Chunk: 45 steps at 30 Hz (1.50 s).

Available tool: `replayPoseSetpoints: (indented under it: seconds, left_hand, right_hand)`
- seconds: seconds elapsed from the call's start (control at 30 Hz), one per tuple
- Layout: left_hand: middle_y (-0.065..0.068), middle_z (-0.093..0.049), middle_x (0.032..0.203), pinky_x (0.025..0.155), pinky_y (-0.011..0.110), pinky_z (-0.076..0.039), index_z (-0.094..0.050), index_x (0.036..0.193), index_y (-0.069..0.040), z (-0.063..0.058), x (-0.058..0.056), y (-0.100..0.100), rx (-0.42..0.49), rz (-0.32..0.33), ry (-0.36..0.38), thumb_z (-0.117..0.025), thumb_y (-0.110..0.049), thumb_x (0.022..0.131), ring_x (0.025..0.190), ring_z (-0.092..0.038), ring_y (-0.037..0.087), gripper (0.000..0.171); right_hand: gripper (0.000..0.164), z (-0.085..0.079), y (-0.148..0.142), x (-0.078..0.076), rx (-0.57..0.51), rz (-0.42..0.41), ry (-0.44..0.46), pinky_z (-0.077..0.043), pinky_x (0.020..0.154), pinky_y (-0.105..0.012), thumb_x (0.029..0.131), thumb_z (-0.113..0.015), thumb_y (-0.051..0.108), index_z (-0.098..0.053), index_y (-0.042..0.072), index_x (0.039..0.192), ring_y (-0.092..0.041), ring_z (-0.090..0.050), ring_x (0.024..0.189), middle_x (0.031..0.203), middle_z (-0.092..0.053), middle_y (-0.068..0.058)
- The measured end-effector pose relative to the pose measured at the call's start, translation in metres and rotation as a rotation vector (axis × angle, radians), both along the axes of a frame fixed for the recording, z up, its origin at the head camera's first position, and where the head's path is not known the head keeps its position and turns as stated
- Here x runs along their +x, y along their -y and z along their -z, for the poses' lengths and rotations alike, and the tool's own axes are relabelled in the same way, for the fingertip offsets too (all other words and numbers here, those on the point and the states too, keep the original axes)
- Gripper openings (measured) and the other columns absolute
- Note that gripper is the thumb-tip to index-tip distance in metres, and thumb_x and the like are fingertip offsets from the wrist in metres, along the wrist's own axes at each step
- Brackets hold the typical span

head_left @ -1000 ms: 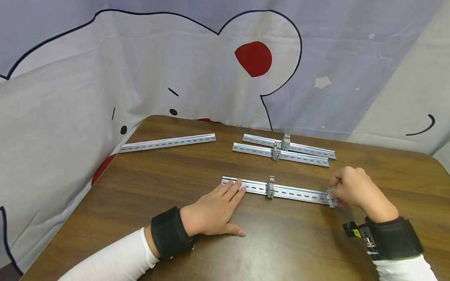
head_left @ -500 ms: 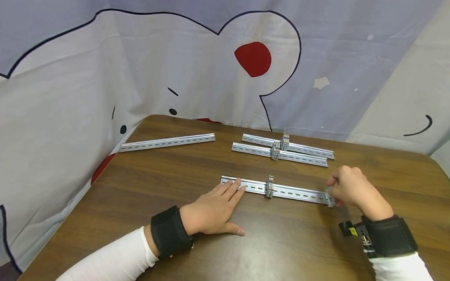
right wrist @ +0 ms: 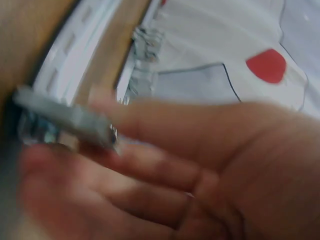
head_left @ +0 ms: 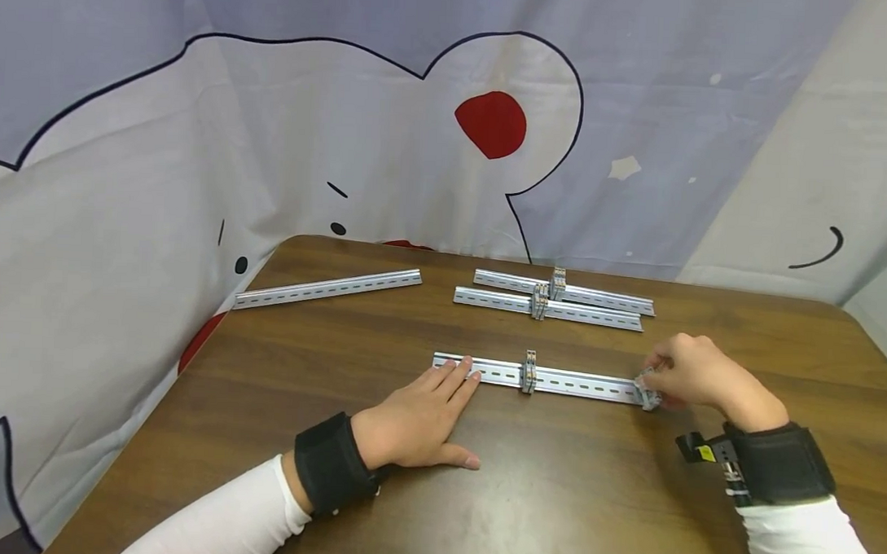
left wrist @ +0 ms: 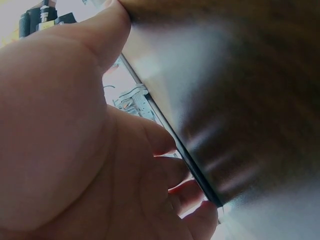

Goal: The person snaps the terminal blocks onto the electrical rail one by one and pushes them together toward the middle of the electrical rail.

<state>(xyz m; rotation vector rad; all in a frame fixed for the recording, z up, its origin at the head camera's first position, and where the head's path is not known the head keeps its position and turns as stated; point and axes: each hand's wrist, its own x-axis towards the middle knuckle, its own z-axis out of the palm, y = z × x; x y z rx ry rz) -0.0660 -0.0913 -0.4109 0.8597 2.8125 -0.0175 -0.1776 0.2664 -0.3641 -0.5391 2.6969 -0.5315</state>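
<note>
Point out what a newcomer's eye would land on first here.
Probably the bold red patch on the pale curtain behind the table. Next comes the nearest metal rail, mid-table: the left hand rests on its left end, while the right hand pinches a small grey block at its right end. Another rail lies alone at the back left.

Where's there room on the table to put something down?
The table is bare between left hand and right hand, this side of the nearest rail, and between left hand and the far-left rail. Crowded: the two back rails, close together.
</note>
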Motion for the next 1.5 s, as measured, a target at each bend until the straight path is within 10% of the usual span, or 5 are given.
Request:
replayPoseSetpoints:
  seconds: [0.57, 1.5]
  left_hand:
    - [0.017, -0.006, 0.163, 0.119, 0.041, -0.018, -0.015, 0.156, -0.004, 0.001, 0.000, 0.000, -0.002, -0.007, -0.010, -0.044, -0.073, 0.088, 0.149, -0.011, 0.032, 0.101]
    - [0.016, -0.004, 0.163, 0.119, 0.042, -0.018, -0.013, 0.156, -0.005, 0.001, 0.001, -0.001, -0.005, -0.033, 0.003, -0.043, -0.074, 0.088, 0.149, -0.010, 0.032, 0.102]
  right_hand:
    - [0.054, 0.006, -0.033, -0.016, -0.472, 0.033, 0.496, -0.057, 0.076, -0.043, 0.089, -0.069, 0.006, -0.043, -0.024, 0.127, -0.031, -0.072, 0.084, 0.096, -0.070, -0.024]
    - [0.056, 0.022, 0.014, -0.007, -0.585, 0.049, 0.439, -0.057, 0.077, -0.043, 0.090, -0.070, 0.009, -0.044, -0.020, 0.130, -0.031, -0.072, 0.085, 0.095, -0.070, -0.023]
